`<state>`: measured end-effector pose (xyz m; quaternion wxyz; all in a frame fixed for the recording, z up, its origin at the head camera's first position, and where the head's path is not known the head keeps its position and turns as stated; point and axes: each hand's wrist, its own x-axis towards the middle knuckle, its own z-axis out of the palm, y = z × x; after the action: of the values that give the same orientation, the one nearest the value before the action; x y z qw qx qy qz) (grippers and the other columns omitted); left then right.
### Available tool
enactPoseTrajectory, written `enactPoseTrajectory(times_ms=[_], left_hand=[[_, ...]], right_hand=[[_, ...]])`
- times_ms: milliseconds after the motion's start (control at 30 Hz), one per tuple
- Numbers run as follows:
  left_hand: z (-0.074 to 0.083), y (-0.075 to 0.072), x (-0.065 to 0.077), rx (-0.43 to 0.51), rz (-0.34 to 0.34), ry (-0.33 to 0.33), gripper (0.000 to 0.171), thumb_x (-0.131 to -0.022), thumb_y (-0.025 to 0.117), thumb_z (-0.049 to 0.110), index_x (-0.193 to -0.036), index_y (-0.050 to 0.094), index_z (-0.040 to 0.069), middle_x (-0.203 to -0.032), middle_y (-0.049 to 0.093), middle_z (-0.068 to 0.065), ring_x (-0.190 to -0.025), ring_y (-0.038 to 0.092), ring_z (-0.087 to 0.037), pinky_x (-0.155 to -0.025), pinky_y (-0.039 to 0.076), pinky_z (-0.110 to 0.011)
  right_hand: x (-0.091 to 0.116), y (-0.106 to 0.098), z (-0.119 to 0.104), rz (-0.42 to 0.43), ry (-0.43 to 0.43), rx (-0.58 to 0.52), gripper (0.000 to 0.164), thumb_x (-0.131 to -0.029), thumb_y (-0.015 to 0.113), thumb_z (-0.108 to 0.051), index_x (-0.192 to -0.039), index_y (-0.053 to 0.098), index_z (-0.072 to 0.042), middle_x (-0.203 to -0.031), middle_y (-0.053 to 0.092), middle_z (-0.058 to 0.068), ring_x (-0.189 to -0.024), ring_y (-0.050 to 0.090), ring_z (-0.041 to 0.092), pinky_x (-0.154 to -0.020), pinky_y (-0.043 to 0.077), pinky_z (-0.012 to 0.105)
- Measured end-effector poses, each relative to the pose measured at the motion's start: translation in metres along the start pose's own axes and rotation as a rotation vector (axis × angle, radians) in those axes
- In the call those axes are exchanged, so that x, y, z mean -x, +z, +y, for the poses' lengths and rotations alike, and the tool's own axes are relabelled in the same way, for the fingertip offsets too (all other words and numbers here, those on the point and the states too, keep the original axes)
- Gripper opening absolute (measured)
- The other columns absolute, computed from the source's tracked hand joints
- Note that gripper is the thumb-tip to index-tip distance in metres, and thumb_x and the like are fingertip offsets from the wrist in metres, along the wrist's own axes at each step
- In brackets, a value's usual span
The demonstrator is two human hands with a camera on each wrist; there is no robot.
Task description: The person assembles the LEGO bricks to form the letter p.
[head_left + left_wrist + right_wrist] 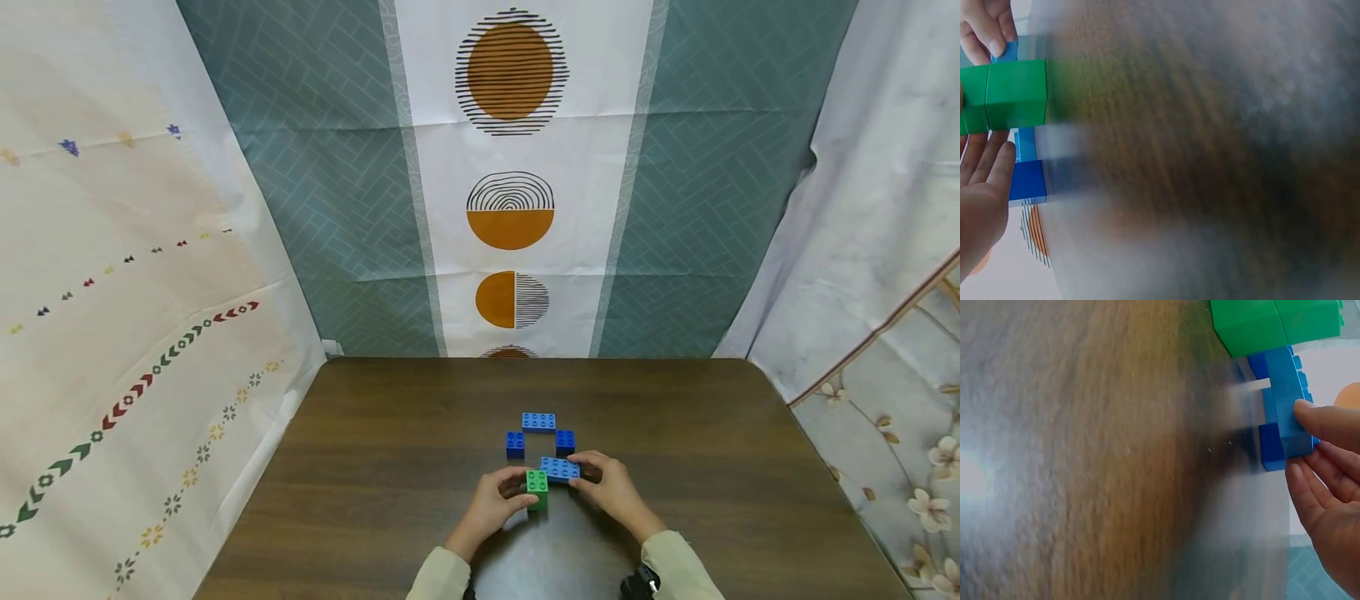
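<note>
In the head view my left hand [487, 505] grips a stack of two green bricks [537, 492] between thumb and fingers. My right hand [617, 490] pinches a light blue brick [557, 469] by its right end, just behind and right of the green stack. The right wrist view shows thumb and fingers on this light blue brick [1288, 403], which looks slightly raised off the table. Behind it stand two dark blue bricks, one on the left [514, 445] and one on the right [566, 442]. Another light blue brick [539, 422] lies farthest back.
All the bricks are on or over a dark wooden table [360, 483]. Patterned cloth hangs behind the table [510, 167] and along its left side [150, 333]. White floral cloth [900, 467] hangs at the right.
</note>
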<state>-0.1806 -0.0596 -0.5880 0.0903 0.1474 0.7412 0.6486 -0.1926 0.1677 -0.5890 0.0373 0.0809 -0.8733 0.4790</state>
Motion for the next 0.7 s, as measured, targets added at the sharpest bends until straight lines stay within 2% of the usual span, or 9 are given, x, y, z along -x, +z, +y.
enactPoseTrajectory(times_ms=[167,400,500,700], left_hand=[[0.001,0.001,0.000,-0.001,0.003,-0.012,0.036,-0.082,0.074,0.001,-0.117,0.065,-0.002,-0.112,0.067,-0.019,-0.103,0.065,-0.032,-0.084,0.056,-0.029],[0.012,0.001,0.004,0.005,-0.001,-0.001,0.034,-0.082,0.072,-0.003,-0.115,0.064,-0.006,-0.110,0.066,-0.023,-0.102,0.064,-0.036,-0.082,0.056,-0.028],[0.011,0.001,0.004,0.002,-0.003,0.012,0.034,-0.082,0.072,-0.003,-0.114,0.064,-0.006,-0.110,0.066,-0.023,-0.102,0.065,-0.036,-0.082,0.056,-0.028],[0.001,0.000,0.001,0.033,-0.005,-0.008,0.035,-0.082,0.073,-0.001,-0.116,0.066,-0.001,-0.112,0.066,-0.019,-0.103,0.065,-0.034,-0.082,0.056,-0.028]], right_hand=[[0.002,-0.008,-0.001,0.022,0.013,0.016,0.032,-0.077,0.077,0.002,-0.107,0.071,-0.006,-0.106,0.067,0.007,-0.094,0.066,0.025,-0.081,0.056,0.038],[0.003,-0.019,-0.002,0.025,0.003,0.016,0.032,-0.079,0.075,0.004,-0.110,0.069,-0.004,-0.108,0.066,0.008,-0.094,0.066,0.026,-0.081,0.057,0.037],[0.002,-0.023,-0.004,0.025,-0.004,-0.002,0.033,-0.079,0.074,0.005,-0.111,0.069,-0.003,-0.108,0.066,0.008,-0.094,0.066,0.027,-0.081,0.057,0.037],[0.003,-0.029,-0.009,0.024,-0.043,-0.023,0.034,-0.080,0.074,0.005,-0.113,0.067,-0.001,-0.109,0.066,0.011,-0.094,0.066,0.028,-0.083,0.056,0.040]])
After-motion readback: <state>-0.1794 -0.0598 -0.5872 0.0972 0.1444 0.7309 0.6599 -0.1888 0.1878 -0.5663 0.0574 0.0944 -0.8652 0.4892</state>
